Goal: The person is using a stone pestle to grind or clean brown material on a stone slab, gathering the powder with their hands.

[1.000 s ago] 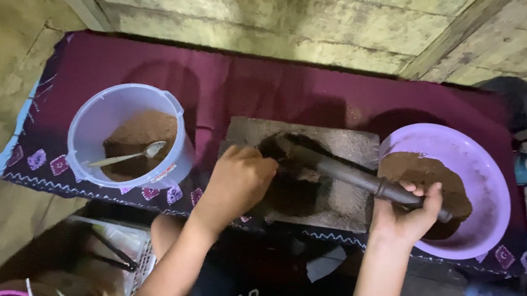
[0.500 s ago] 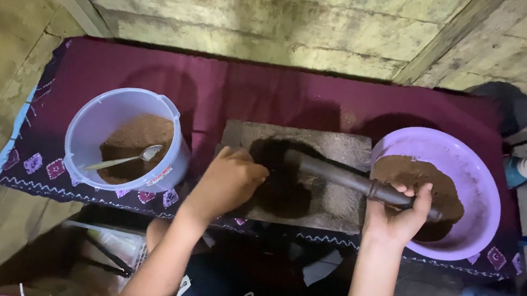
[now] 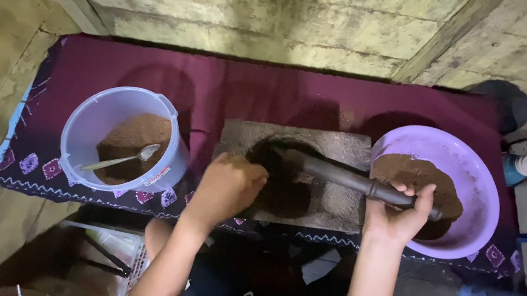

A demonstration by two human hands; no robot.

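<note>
A flat grey rectangular grinding stone (image 3: 332,174) lies on a maroon patterned cloth (image 3: 230,90), with a dark brown paste (image 3: 285,185) spread in its hollow. The right hand (image 3: 398,216) grips the handle end of a long dark cylindrical stone roller (image 3: 350,179), which lies slanted across the slab. The left hand (image 3: 227,186) rests curled at the paste's left edge. To the left stands a clear plastic bucket (image 3: 85,131) holding brown powder (image 3: 139,133) and a metal spoon (image 3: 121,158); to the right, a lilac plastic basin (image 3: 473,181) with brown powder.

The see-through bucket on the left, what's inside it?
Inside the clear bucket lies a heap of brown powder with a metal spoon resting on top. The powder covers the bucket's bottom, so anything beneath it cannot be seen.
</note>
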